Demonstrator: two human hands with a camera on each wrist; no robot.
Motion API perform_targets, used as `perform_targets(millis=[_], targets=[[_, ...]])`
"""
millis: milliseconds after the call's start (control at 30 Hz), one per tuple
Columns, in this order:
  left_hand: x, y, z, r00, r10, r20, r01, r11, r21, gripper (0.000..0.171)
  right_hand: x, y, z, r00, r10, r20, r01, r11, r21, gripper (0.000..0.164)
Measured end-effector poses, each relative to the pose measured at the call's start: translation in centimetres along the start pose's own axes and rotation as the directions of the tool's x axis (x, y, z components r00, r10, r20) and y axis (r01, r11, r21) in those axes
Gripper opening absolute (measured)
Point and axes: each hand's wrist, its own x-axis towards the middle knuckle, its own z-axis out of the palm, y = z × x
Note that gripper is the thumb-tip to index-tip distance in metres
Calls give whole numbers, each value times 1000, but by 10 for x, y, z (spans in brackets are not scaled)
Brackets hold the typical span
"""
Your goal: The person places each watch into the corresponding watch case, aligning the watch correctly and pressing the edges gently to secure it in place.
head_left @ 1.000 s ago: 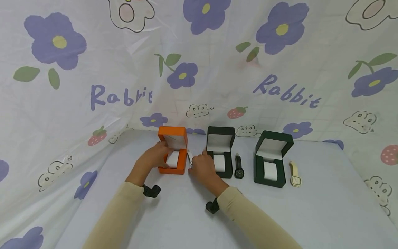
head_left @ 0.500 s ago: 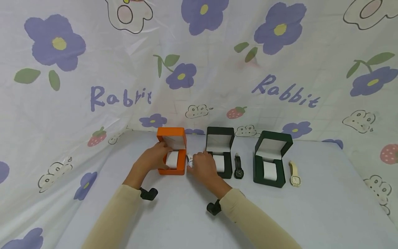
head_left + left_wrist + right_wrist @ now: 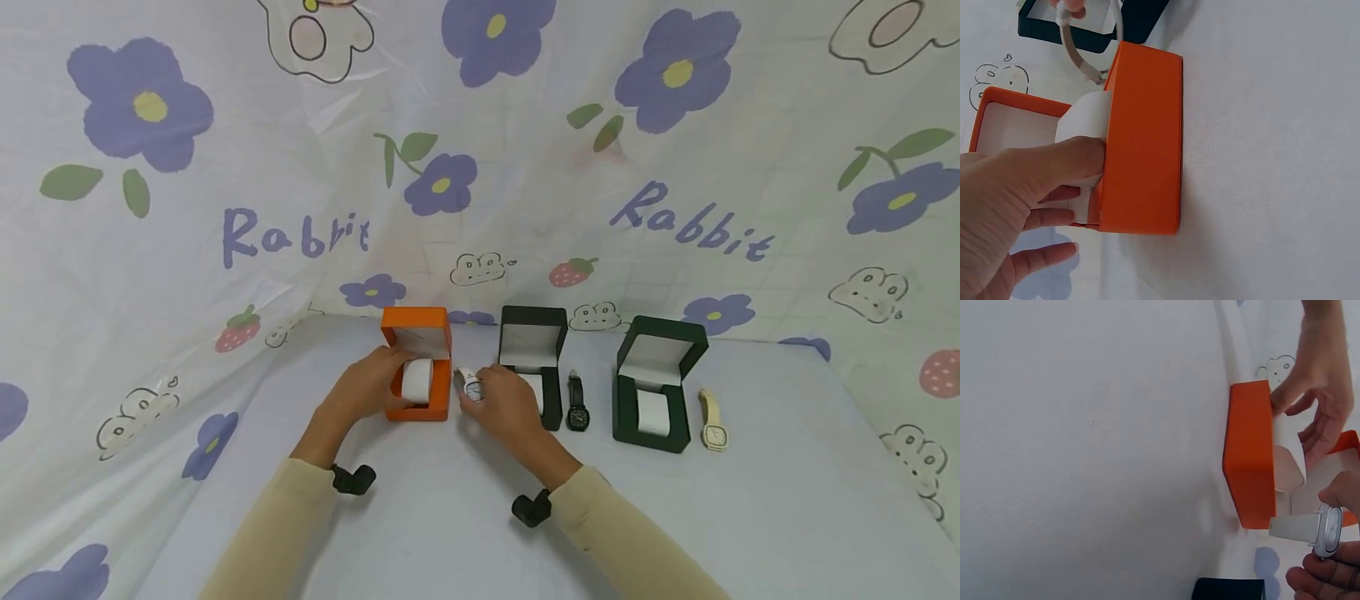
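My left hand [image 3: 366, 387] pinches the white watch cushion [image 3: 417, 382] in the opened orange watch box [image 3: 441, 400]. In the right wrist view the cushion [image 3: 1289, 459] stands partly proud of the box's rim. To the box's right, my right hand [image 3: 516, 408] holds a white-strapped watch [image 3: 473, 389] by its round case, dial showing. The watch strap [image 3: 1294, 527] hangs free near the orange box's corner in the right wrist view. Behind the right hand, a dark watch box [image 3: 551, 392] with a white cushion is partly covered.
A black watch [image 3: 577, 404] lies right of the dark box. Farther right stand an opened green watch box [image 3: 626, 417] and a cream-coloured watch [image 3: 713, 425]. A patterned cloth [image 3: 525, 208] hangs behind the white table surface [image 3: 450, 517].
The white watch has come up off the table in my right hand, which has shifted slightly right. The cushion in the orange box has risen a little in my left hand.
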Motion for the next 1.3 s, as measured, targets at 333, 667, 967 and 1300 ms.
perform_targets(millis=[333, 667, 967, 1300], targets=[[-9, -7, 5, 999, 13, -41, -16, 997, -73, 80, -10, 3, -12, 998, 49, -38, -41, 982, 183, 34], [-18, -13, 16, 973, 117, -202, -137, 986, -91, 81, -19, 6, -19, 995, 34, -97, -10, 970, 245, 34], [-25, -3, 13, 913, 213, -349, -268, 957, -115, 80, -25, 13, -25, 989, 46, -138, 13, 918, 396, 35], [-30, 34, 9, 895, 197, -400, -339, 883, -324, 79, -30, 20, -39, 984, 105, -142, -25, 879, 476, 35]])
